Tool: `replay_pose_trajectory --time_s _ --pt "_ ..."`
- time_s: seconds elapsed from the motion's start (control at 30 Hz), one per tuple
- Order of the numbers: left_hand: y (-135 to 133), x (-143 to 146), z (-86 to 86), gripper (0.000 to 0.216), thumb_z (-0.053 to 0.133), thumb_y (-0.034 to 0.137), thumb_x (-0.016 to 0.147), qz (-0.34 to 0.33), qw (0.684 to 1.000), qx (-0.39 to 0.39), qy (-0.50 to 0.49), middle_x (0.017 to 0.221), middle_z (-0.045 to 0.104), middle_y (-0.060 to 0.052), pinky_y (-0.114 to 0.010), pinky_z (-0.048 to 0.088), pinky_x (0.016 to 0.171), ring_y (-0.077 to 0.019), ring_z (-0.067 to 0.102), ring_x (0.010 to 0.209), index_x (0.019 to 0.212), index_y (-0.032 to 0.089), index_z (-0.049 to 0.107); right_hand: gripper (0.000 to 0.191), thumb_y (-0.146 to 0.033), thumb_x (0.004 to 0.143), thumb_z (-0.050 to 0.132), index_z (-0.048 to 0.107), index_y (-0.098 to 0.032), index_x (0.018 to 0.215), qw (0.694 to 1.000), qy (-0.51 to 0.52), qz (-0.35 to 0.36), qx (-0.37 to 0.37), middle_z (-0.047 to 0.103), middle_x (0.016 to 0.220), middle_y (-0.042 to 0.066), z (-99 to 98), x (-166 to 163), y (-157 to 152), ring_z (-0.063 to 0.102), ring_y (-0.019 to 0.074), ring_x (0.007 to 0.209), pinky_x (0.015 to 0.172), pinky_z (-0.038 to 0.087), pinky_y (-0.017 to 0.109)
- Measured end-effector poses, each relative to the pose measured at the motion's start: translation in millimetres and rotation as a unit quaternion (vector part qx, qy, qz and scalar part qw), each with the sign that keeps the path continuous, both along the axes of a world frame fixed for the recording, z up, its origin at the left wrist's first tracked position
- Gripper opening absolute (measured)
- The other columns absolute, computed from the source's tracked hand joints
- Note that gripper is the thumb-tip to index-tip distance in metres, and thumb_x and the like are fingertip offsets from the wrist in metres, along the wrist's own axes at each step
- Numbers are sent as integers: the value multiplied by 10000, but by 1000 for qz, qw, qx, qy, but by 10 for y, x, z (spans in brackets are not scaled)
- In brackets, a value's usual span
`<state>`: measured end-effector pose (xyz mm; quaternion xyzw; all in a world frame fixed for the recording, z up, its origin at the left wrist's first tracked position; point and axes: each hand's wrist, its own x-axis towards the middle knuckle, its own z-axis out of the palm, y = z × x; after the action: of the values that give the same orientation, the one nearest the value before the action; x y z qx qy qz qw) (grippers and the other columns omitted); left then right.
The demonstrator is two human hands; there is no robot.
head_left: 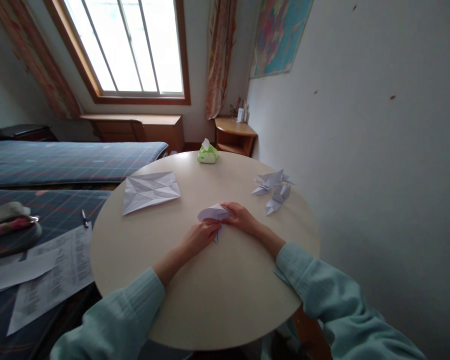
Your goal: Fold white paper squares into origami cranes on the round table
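Left of the round bench [210,300], the bed [60,160] with its blue checked cover carries printed sheets [56,275] close to the bench's left edge. On the bench, a creased sheet [150,191] lies flat and unfolded towards the far left edge. At the centre, the left hand [199,237] and the right hand [242,217] meet on a folded paper [211,212]. Each hand grasps it, the left at its near side and the right at its right side. The paper rests on the bench surface. Two folded paper figures [272,187] lie just beside each other near the right edge. A green tissue pack [207,154] stands at the far edge. A pen [84,218] lies on the bed.
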<state>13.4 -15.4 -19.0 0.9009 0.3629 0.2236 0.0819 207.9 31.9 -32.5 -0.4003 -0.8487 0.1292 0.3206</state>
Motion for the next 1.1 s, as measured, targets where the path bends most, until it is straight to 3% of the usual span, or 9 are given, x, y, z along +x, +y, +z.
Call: replay_pose_trajectory --time_s 0.1,0.23,0.43,0.6,0.9,1.1 --pt "-16 35 4 234 460 164 792 2 1000 20 15 1108 586 -50 -287 446 858 -172 545 983 975 190 604 312 -275 741 584 546 -189 1039 999 20 -20 27 593 1013 69 32 11 -59 532 178 959 850 418 326" --pt "-33 69 38 215 461 157 772 -6 998 29 48 1021 613 -61 -306 449 841 -202 518 995 938 167 597 215 -177 751 555 576 -187 965 998 -17 -57 24 602 948 55 68 -24 -111 549 160 870 774 441 285" --pt "-14 74 47 181 467 161 757 1 998 26 59 944 624 -63 -310 438 837 -210 516 973 888 169 591 221 -157 751 546 565 -170 971 992 -60 -104 48 593 948 69 112 -86 -136 526 169 884 766 434 281" --pt "-18 85 41 181 458 166 765 11 998 26 48 918 631 -62 -303 441 816 -196 540 927 876 176 601 185 -145 761 540 581 -184 937 984 -107 -71 126 610 898 58 154 -98 -182 530 164 837 736 416 268" --pt "-12 88 12 200 450 179 770 26 998 17 57 925 640 -63 -301 452 794 -186 579 875 884 190 614 39 -169 753 572 610 -163 749 983 -98 -121 102 638 763 48 128 -82 -165 564 143 712 628 390 223" --pt "-35 111 52 224 430 185 782 37 998 14 48 937 634 -117 -322 456 798 -220 579 888 909 140 609 81 -192 758 572 601 -167 686 979 -106 -129 118 619 712 47 112 -79 -128 551 144 675 600 377 227"
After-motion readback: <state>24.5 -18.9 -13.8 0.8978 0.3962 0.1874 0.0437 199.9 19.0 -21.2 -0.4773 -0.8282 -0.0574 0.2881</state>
